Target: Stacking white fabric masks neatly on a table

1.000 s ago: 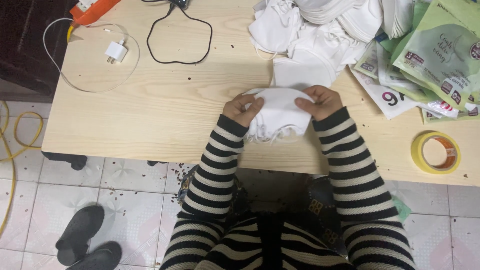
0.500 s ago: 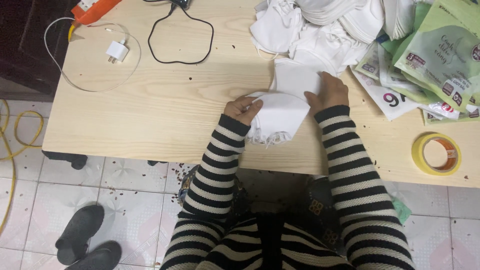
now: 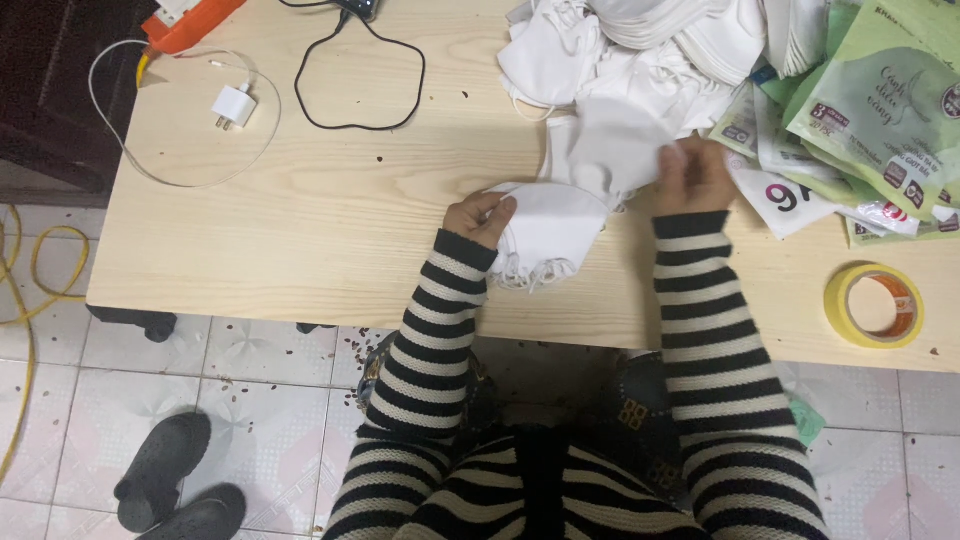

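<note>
My left hand [image 3: 478, 218] pinches the left edge of a small stack of folded white face masks [image 3: 548, 232] lying near the table's front edge, their ear loops trailing toward me. My right hand [image 3: 692, 176] has lifted a single white mask [image 3: 615, 148] by its right edge and holds it just above the table. Behind it lies a big heap of white masks [image 3: 640, 45]. Both arms wear black-and-cream striped sleeves.
Green and white printed bags [image 3: 880, 110] are piled at the right. A yellow tape roll [image 3: 874, 305] lies at the front right. A white charger with cable [image 3: 232, 105], a black cable [image 3: 360, 90] and an orange power strip [image 3: 185, 18] sit far left. Black shoes [image 3: 165, 480] stand on the tiled floor.
My right hand left the stack and moved right and away, picking up a single mask from the heap. My left hand stayed on the stack.
</note>
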